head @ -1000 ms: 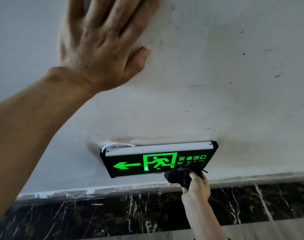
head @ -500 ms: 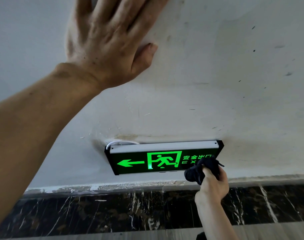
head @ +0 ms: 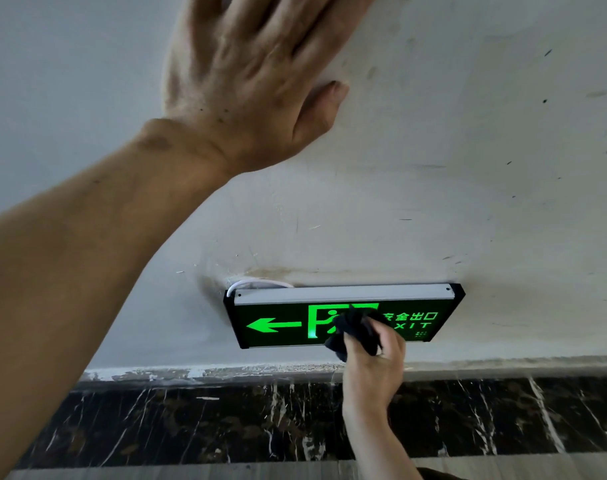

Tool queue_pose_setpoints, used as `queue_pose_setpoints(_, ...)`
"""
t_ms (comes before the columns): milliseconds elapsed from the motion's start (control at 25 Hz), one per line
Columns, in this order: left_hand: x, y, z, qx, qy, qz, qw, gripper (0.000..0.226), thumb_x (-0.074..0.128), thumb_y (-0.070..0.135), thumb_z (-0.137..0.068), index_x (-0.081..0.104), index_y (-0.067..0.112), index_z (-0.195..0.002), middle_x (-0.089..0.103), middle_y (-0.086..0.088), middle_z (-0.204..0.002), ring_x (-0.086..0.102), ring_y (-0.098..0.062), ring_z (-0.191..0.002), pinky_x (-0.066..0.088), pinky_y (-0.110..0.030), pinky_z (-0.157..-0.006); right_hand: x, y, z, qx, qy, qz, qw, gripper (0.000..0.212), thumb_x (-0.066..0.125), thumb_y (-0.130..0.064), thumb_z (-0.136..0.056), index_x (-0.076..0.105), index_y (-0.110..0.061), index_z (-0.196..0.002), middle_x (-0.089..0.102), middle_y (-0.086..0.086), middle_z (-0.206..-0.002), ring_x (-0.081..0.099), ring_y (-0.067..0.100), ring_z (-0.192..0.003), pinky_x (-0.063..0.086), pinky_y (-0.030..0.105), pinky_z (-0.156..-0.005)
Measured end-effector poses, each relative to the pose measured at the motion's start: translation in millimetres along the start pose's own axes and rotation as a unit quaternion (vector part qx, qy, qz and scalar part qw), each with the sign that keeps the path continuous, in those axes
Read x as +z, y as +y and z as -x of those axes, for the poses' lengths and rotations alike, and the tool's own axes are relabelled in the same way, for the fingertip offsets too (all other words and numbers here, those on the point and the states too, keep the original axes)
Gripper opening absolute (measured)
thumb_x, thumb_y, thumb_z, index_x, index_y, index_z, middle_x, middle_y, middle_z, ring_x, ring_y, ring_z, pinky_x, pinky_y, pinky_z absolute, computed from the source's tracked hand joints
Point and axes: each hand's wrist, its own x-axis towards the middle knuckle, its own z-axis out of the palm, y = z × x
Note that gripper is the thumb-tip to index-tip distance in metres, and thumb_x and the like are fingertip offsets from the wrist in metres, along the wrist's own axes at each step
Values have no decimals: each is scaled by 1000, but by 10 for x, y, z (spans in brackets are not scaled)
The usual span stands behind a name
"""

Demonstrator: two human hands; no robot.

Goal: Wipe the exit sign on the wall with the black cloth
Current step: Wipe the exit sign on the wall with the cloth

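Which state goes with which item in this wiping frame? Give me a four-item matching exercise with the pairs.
Items:
1. left hand
2. right hand
3. black cloth
4. exit sign

States:
A. bunched against the sign's running-figure symbol
B. lit green, arrow pointing left
C. spread flat on the white wall
D. gripping the cloth from below

Pairs: 1-C, 2-D, 3-A, 4-B

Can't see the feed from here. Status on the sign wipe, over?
Left hand flat on wall, holding nothing. Right hand gripping black cloth, pressed on exit sign mid-face. Nothing blocking.
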Motion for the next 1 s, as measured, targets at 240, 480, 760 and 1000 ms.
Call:
queue_pose_setpoints(240,-6,5,-9,2,22,-11,1000,52,48,38,-97,51,10,-142,59,-14,-138,63,-34,-112,53,-47,-80,397,54,393,2,-26,24,999,38,81,-2,-69,65,-36,-74,59,-13,-95,60,-7,-85,47,6,-72)
queue_pose_setpoints(480,29,19,-10,1,37,-3,999,50,47,39,-96,59,13,-137,63,-11,-133,66,-32,-109,54,-45,-79,749,71,740,44,-77,44,995,28,81,-9,-71,68,-33,-77,63,-15,-91,60,-2,-84,40,-2,-69)
queue_pose_setpoints(760,37,20,-1,2,32,24,999,49,46,37,-97,59,13,-138,62,-10,-135,64,-32,-113,52,-47,-82,946,70,985,70,-174,75,979,24,78,-19,-76,75,-26,-98,65,-20,-96,63,1,-90,50,13,-80)
queue_pose_setpoints(1000,-3,-28,-25,11,30,21,999,58,47,37,-97,44,12,-149,49,-10,-148,50,-33,-130,42,-57,-100,458,-86,954,90,-323,82,939,31,76,-26,-70,72,-32,-101,72,-13,-97,64,-2,-90,51,14,-81)
